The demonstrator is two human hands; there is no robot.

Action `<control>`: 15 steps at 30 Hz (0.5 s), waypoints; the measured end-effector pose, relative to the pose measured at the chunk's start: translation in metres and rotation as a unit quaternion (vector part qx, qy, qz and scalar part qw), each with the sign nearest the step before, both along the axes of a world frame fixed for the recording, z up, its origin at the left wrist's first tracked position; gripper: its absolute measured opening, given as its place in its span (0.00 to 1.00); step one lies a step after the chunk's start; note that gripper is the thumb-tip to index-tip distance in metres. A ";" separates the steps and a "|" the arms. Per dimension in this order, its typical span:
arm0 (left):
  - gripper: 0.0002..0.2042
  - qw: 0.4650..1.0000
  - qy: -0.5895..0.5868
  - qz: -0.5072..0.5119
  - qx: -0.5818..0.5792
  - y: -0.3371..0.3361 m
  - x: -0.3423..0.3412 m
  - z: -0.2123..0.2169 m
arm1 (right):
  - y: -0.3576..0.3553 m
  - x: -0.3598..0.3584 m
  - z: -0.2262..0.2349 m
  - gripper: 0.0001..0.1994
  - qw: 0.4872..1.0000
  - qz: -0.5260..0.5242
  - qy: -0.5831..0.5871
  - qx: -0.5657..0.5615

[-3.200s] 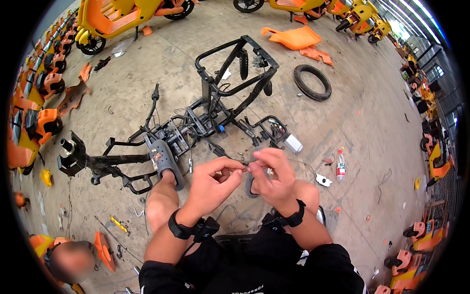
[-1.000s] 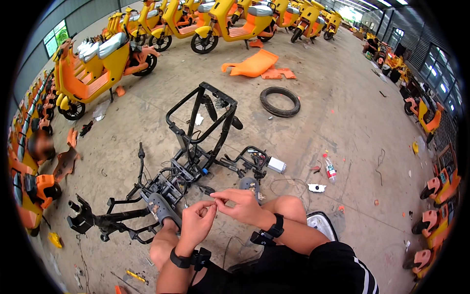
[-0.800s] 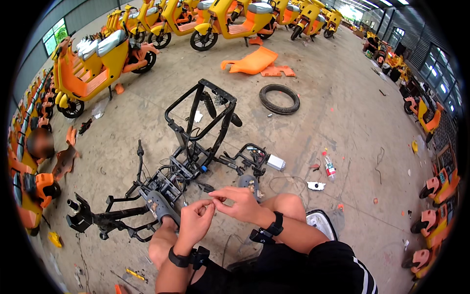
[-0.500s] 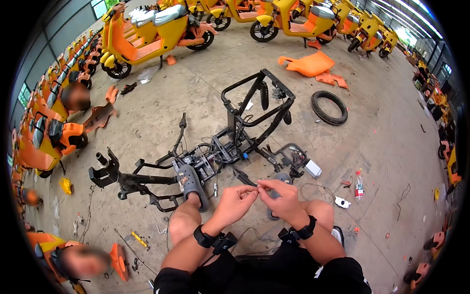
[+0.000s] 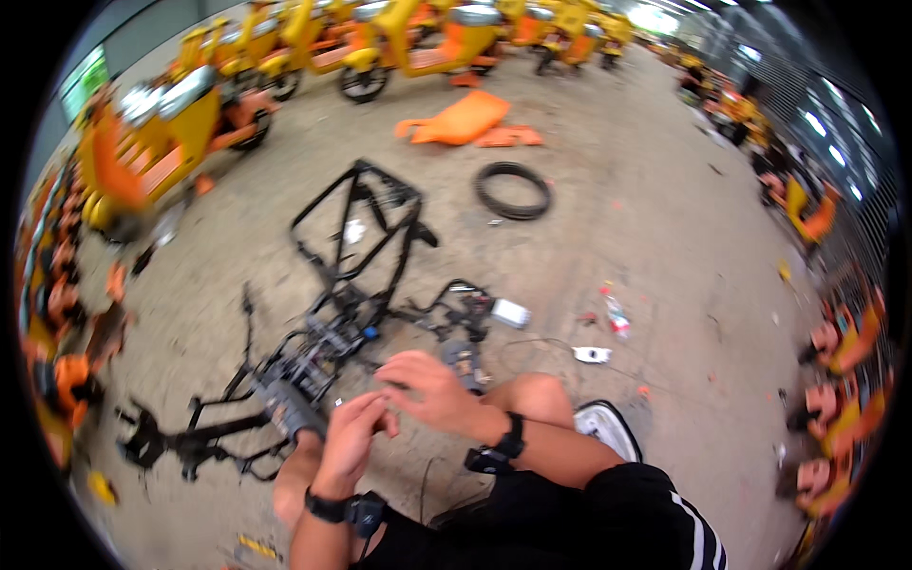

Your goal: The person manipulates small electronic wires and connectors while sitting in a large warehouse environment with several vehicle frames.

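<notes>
1. The person's left hand point(image 5: 347, 442) is bent inward with its fingers curled toward the thumb; blur hides the fingertips, so whether it grips anything cannot be told.
2. The right hand point(image 5: 427, 391) reaches across from the right, palm down and fingers partly bent. Its fingertips are right by the left hand's; whether they touch, or pinch something small, cannot be told.
3. A wristband sits on each forearm: a left band point(image 5: 328, 508) and a right band point(image 5: 513, 437).
4. The black frame point(image 5: 328, 328), nearest to the hands, lies on the floor point(image 5: 655, 256) just beyond them and to their left, with cables bunched in its middle.
5. The left shoe point(image 5: 290, 408), grey, overlaps the frame in view; the right shoe point(image 5: 463, 363) shows just past the right hand.
6. Near the right shoe is a silvery box point(image 5: 511, 313); farther right are a white part point(image 5: 592, 354) and a clear bottle point(image 5: 617, 318) with a red label.
7. Beyond the frame, a tyre point(image 5: 513, 211) lies flat, and behind it an orange panel point(image 5: 465, 119).
8. Yellow scooters point(image 5: 418, 47) stand in rows at the back.
</notes>
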State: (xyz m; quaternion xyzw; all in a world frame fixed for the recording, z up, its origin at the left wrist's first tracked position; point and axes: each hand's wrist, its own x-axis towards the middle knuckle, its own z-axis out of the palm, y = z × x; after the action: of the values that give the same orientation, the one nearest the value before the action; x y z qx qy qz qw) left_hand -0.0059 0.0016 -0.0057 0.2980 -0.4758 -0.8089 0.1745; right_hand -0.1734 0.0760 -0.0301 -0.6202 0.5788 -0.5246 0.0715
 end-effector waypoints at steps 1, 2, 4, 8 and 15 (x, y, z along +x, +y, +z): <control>0.12 1.000 0.012 -0.004 -0.006 -0.001 0.004 -0.006 | -0.001 0.002 -0.005 0.11 1.000 0.012 -0.017 0.005; 0.12 1.000 0.014 -0.006 -0.014 -0.002 0.007 -0.007 | -0.001 0.004 -0.008 0.11 1.000 0.016 -0.022 0.017; 0.11 0.999 0.016 0.001 -0.029 0.001 0.009 -0.012 | 0.000 0.004 -0.013 0.10 1.000 0.018 0.000 -0.002; 0.09 1.000 -0.007 0.009 -0.028 0.000 0.010 -0.015 | 0.006 0.006 -0.012 0.10 0.995 0.052 -0.029 0.079; 0.07 0.998 -0.068 0.013 0.004 -0.004 0.010 -0.011 | 0.004 0.012 -0.008 0.08 0.999 0.024 -0.035 0.000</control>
State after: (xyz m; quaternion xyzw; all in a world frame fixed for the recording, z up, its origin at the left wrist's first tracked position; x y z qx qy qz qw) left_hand 0.0044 -0.0024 -0.0168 0.3590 -0.4792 -0.7866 0.1508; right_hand -0.1616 0.0802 -0.0380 -0.6152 0.5604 -0.5445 0.1047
